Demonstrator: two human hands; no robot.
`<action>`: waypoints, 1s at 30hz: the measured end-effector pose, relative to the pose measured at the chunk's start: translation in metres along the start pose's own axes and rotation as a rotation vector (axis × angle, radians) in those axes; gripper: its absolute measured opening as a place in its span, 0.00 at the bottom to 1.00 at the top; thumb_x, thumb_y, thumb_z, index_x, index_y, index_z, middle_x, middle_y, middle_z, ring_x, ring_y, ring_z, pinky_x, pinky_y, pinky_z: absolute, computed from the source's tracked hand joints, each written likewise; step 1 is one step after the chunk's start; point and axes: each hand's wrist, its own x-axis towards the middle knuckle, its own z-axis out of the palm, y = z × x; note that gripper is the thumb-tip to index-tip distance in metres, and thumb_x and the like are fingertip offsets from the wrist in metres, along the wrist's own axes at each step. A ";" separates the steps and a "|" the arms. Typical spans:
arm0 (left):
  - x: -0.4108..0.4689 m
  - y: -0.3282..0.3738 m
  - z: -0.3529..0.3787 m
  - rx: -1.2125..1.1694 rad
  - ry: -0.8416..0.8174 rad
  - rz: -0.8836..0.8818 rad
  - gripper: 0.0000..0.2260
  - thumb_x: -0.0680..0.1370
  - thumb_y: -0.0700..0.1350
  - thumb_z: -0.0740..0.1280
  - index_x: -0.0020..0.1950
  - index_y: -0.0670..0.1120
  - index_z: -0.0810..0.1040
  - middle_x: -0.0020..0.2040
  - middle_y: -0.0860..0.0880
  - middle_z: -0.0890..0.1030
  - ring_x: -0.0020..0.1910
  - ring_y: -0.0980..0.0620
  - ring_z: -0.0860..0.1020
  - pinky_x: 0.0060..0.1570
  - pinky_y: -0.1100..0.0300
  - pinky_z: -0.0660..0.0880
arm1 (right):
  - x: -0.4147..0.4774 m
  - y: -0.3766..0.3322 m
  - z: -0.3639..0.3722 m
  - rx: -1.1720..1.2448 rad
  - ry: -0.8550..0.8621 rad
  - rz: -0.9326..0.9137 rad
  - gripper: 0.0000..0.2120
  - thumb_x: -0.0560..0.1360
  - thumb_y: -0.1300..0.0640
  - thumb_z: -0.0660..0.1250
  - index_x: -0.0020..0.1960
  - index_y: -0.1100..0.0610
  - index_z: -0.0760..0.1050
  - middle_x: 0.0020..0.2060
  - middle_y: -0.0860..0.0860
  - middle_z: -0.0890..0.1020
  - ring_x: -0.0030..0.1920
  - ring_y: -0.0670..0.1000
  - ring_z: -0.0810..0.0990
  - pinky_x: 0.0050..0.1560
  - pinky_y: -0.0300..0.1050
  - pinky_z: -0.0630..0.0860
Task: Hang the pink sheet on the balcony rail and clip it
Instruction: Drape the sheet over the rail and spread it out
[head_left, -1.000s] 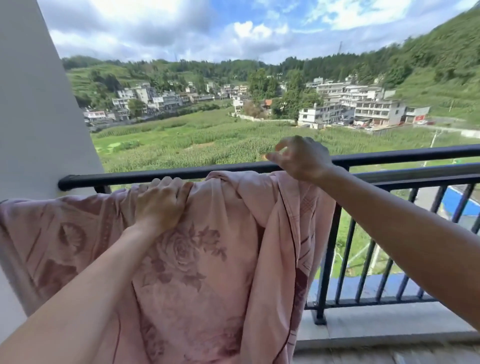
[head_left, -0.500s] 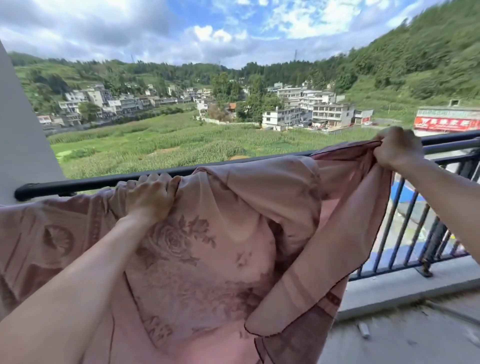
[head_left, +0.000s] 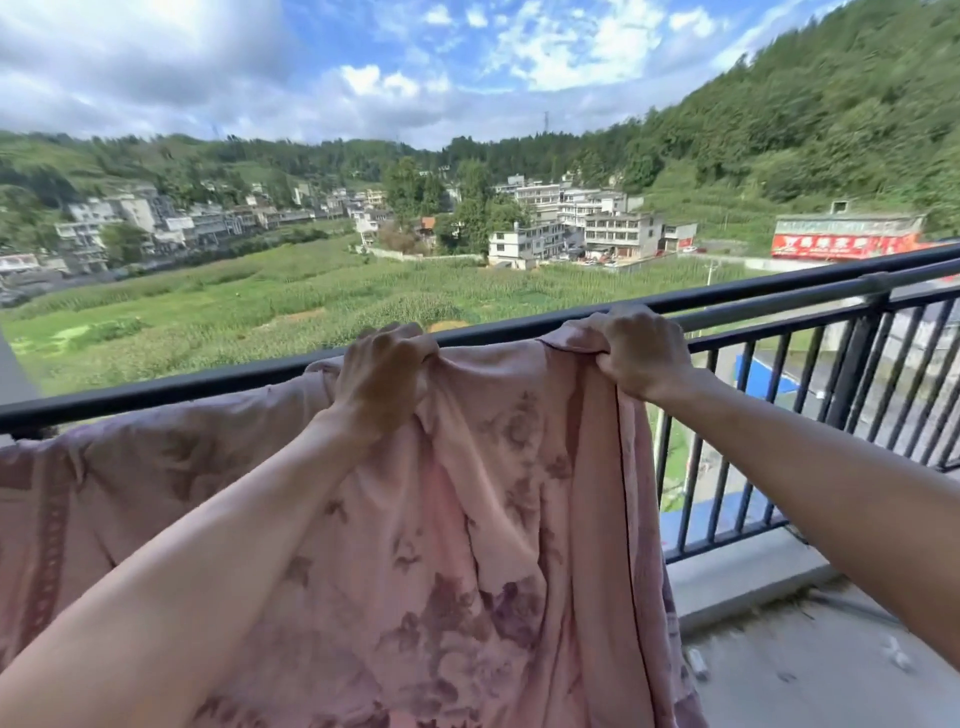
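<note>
Moved inward, right hand (head_left: 641, 345) and left hand (head_left: 382, 382) fingers clench pink sheet (head_left: 467, 519) at rail (head_left: 208, 384).

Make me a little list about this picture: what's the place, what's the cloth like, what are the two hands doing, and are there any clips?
place: balcony with a dark metal rail, fields and houses beyond
cloth: pink sheet with flower print, hanging at the rail
left hand: gripping the sheet's top edge
right hand: gripping the top edge near the sheet's right end
clips: none visible

Floral pink sheet (head_left: 467, 545) draped over rail (head_left: 156, 387)
</note>
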 end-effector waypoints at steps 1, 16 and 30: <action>0.010 0.001 -0.002 -0.043 0.050 -0.040 0.05 0.75 0.39 0.67 0.46 0.44 0.82 0.44 0.47 0.83 0.43 0.43 0.79 0.44 0.54 0.70 | 0.007 0.009 -0.001 0.074 0.047 -0.025 0.16 0.73 0.58 0.68 0.59 0.48 0.81 0.51 0.55 0.84 0.53 0.60 0.81 0.48 0.51 0.76; 0.160 0.041 0.097 -0.036 -0.264 -0.570 0.06 0.72 0.42 0.66 0.43 0.47 0.83 0.39 0.47 0.80 0.39 0.47 0.77 0.40 0.55 0.76 | 0.137 0.226 0.003 -0.116 -0.449 0.402 0.18 0.64 0.44 0.74 0.47 0.55 0.81 0.42 0.53 0.82 0.43 0.56 0.80 0.44 0.45 0.77; 0.021 -0.047 -0.001 -0.107 -0.486 -0.704 0.20 0.79 0.56 0.65 0.36 0.42 0.76 0.34 0.47 0.75 0.35 0.48 0.73 0.36 0.55 0.69 | 0.064 -0.085 -0.008 0.661 -0.679 -0.592 0.18 0.74 0.42 0.69 0.56 0.54 0.82 0.50 0.47 0.84 0.50 0.49 0.82 0.50 0.47 0.79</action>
